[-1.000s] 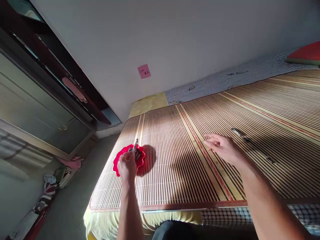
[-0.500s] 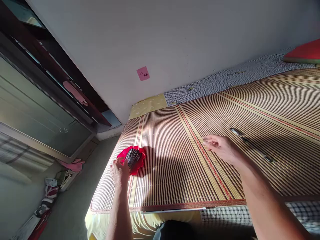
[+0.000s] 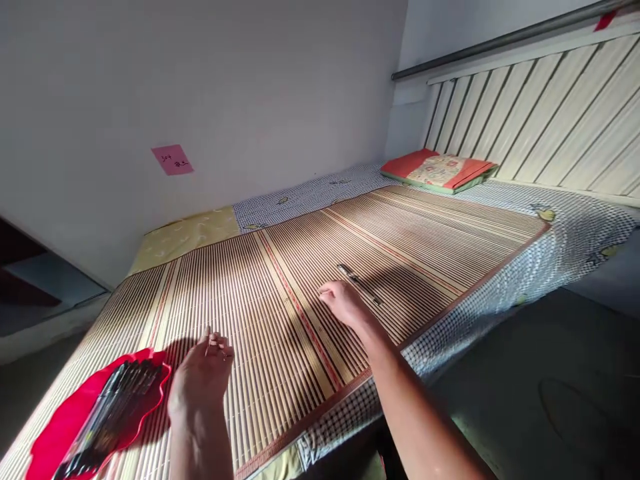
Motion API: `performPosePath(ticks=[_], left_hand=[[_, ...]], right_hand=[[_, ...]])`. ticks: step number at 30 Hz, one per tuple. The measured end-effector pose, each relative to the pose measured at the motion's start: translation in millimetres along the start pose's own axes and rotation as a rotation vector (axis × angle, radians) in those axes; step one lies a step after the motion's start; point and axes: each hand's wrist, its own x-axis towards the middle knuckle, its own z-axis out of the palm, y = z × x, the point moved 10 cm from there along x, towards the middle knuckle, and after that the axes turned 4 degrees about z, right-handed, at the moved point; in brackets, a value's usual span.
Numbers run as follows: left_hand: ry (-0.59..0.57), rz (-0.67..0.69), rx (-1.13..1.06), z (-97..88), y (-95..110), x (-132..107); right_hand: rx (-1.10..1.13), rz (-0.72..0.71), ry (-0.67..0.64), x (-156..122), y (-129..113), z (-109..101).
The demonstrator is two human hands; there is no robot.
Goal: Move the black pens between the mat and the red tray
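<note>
A red scalloped plate [image 3: 43, 437] lies at the near left of the slatted mat, holding a heap of dark, clear-barrelled pens [image 3: 113, 410]. Just right of the plate, my left hand [image 3: 200, 373] is raised, palm turned up. Its fingers are loosely bent and apart, with nothing in them. My right hand [image 3: 344, 303] hovers over the middle of the mat, its fingers curled in together and no object showing in them. Close behind that hand, a single pen [image 3: 367, 289] lies on the mat, its dark end pointing away to the left.
The striped bamboo mat [image 3: 235, 287] covers a bed with a checked sheet [image 3: 435, 350]. A folded red and patterned bedding piece [image 3: 440, 170] lies by the slatted white headboard [image 3: 530, 120]. A pink note [image 3: 173, 160] is stuck to the wall.
My view has swung right, bringing the headboard in. My left hand has left the plate's edge and moved right of it. My right hand is closer to the single pen, fingers more curled.
</note>
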Motion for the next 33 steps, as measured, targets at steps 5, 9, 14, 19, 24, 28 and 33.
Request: performPosePath(ticks=[5,9,14,19,24,28,33], left_hand=[[0.009,-0.141,-0.014,0.9,-53.7,-7.4],[-0.003,-0.127,0.024,2.2,-56.1,-2.6],[-0.050,-0.101,0.094,0.7,-65.6,2.7],[-0.285,0.057,0.492,16.8,-79.3,-2.1],[-0.346,0.325,1.024,34.6,-77.2,-12.0],[-0.333,0.475,1.180,42.5,-70.0,-21.9],[-0.334,0.580,1.445,44.4,-80.8,-31.8]], right_hand=[[-0.191,0.293,0.126,3.8,82.4,-51.0],[-0.247,0.390,0.079,3.1,106.8,-46.1],[-0.182,0.342,-0.029,0.3,82.3,-14.2],[-0.050,0.232,-0.147,-13.1,30.8,39.6],[0.043,0.055,-0.208,-25.8,-27.3,86.8],[0.058,0.049,-0.194,-11.7,-31.1,80.0],[-0.154,0.220,0.149,31.9,38.1,6.8]])
